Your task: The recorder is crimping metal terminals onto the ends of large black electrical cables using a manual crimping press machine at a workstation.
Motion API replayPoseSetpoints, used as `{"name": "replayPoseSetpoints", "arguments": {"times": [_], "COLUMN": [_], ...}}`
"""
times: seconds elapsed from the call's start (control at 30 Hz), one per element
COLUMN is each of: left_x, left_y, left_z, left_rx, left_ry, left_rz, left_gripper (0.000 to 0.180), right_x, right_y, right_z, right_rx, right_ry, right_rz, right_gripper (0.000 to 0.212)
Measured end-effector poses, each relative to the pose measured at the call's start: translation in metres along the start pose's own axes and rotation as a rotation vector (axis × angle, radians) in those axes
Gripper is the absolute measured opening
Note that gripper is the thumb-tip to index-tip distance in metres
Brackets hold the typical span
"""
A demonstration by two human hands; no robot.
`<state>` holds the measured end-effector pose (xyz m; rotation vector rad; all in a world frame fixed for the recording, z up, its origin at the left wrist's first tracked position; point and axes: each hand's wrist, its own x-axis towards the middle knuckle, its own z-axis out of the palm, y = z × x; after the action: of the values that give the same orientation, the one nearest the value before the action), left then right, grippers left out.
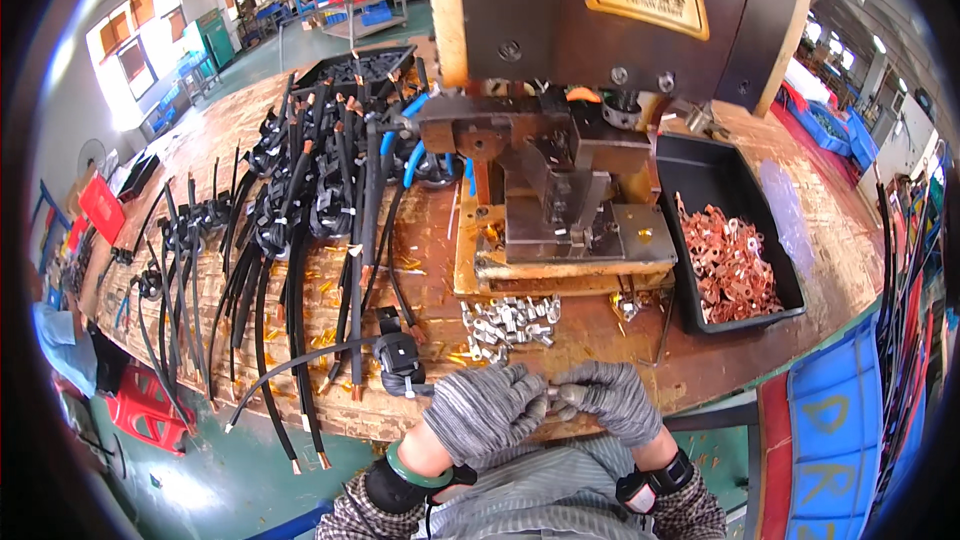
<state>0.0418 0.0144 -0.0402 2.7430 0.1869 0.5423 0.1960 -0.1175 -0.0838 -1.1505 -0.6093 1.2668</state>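
Observation:
My left hand and my right hand, both in grey striped gloves, meet at the table's front edge. Their fingertips pinch together around something small, mostly hidden by the gloves. Just beyond them lies a loose pile of silver cable lugs. Beside my left hand sits a bundled black cable, one end stretching out to the left. A press machine with a metal die stands behind the lugs. Right of it, a black tray holds a heap of copper-coloured terminals.
Many black cables with bare copper ends cover the table's left side, some hanging over the edge. A blue crate stands at the lower right. A red stool is on the floor at left. Clear plastic lies beside the tray.

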Motion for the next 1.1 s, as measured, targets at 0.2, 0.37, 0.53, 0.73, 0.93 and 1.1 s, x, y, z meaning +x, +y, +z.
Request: {"name": "replayPoseSetpoints", "arguments": {"times": [0.2, 0.37, 0.53, 0.73, 0.93, 1.1], "left_x": [0.005, 0.005, -0.041, -0.085, -0.123, -0.108], "left_y": [-0.004, -0.01, -0.013, -0.05, -0.085, -0.11], "left_z": [0.002, 0.005, -0.014, -0.007, -0.021, -0.018], "left_rx": [-0.086, -0.069, 0.294, -0.023, -0.328, -1.178], "left_ry": [0.035, 0.066, 0.735, 0.732, 0.61, 0.467], "left_rz": [-0.043, -0.018, -0.05, -0.59, -0.743, -0.838], "left_gripper": [0.015, 0.016, 0.016, 0.027, 0.058, 0.059], "right_x": [0.001, 0.012, 0.01, 0.005, 0.018, 0.021], "right_y": [-0.003, -0.002, 0.009, 0.01, 0.015, 0.024], "right_z": [0.004, 0.003, 0.005, -0.001, 0.001, -0.005], "right_rx": [0.015, -0.012, -0.119, -0.225, -0.198, -0.203], "right_ry": [0.078, 0.017, -0.022, 0.01, -0.08, -0.015], "right_rz": [0.001, -0.068, -0.187, -0.228, -0.395, -0.501], "right_gripper": [0.024, 0.022, 0.018, 0.02, 0.018, 0.019]}}
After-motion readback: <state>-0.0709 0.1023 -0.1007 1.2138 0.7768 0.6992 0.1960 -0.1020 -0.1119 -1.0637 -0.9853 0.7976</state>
